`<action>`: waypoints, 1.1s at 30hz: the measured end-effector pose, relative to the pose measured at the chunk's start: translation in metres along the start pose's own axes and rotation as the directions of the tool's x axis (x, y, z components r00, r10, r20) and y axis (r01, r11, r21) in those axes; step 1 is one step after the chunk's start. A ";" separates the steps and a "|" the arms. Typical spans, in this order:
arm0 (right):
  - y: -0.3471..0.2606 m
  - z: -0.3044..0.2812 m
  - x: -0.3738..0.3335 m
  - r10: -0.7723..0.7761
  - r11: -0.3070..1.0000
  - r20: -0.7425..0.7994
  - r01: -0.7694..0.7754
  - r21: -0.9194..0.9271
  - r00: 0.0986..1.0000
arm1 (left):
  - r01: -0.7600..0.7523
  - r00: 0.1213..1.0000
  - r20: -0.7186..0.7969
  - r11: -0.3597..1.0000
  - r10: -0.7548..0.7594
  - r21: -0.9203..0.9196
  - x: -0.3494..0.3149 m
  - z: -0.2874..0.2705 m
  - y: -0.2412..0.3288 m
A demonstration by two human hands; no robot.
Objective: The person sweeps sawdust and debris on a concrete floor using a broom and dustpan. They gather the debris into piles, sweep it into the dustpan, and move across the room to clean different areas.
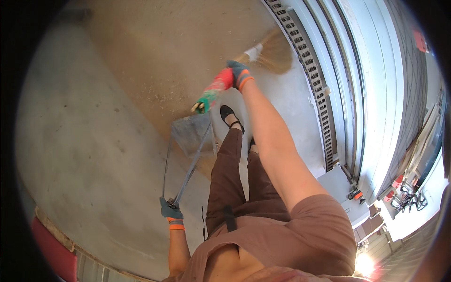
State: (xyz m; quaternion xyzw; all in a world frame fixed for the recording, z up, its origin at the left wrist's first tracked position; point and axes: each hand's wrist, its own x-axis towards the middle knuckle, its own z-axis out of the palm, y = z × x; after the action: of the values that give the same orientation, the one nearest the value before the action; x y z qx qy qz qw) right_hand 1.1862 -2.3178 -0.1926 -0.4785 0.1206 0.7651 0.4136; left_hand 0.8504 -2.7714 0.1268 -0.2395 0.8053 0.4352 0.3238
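Observation:
My right hand (238,74), in a grey glove with an orange cuff, is closed round the handle of a straw broom (274,52). Red and green wrapping covers the handle's near end, and the bristles fan out, blurred, toward the machine at the right. Lower left, my left hand (171,208), gloved alike, grips the top of a long-handled metal dustpan (190,135). Its pan rests on the floor just left of my shoes, with the two thin handle bars rising to my hand.
Brown dust and fine debris (162,97) lie over the grey floor (84,141) ahead. Along the right runs a long pale machine (347,70) with a slotted cable chain (307,61) at its base. A red panel (54,251) stands at the lower left.

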 end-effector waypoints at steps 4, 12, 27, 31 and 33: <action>0.034 0.123 -0.009 -0.038 0.928 -0.122 -0.010 -0.372 0.992 | 0.016 0.993 -0.117 0.999 -0.021 -0.046 0.013 0.003 -0.006; 0.023 0.191 -0.027 -0.028 0.478 0.266 0.247 -0.843 0.963 | 0.022 0.999 -0.040 1.000 -0.022 -0.002 0.018 0.029 0.030; -0.126 0.153 -0.279 -0.344 0.266 0.145 0.244 -0.933 0.928 | 0.102 0.991 -0.076 0.991 -0.108 -0.082 -0.019 0.044 0.029; -0.169 0.139 -0.230 -0.418 0.388 0.065 0.243 -0.889 0.906 | 0.133 0.991 0.011 0.990 -0.133 -0.050 -0.023 0.043 0.037; -0.181 0.135 -0.191 -0.348 0.465 0.046 0.215 -0.859 0.936 | 0.134 0.990 0.049 0.989 -0.132 -0.057 -0.034 0.044 0.041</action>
State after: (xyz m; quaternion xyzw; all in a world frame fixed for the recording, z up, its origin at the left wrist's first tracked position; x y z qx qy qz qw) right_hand 1.2741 -2.2246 0.0738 -0.6830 -0.3231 0.6110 0.2362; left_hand 0.8597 -2.7099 0.1558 -0.2924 0.7664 0.4421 0.3627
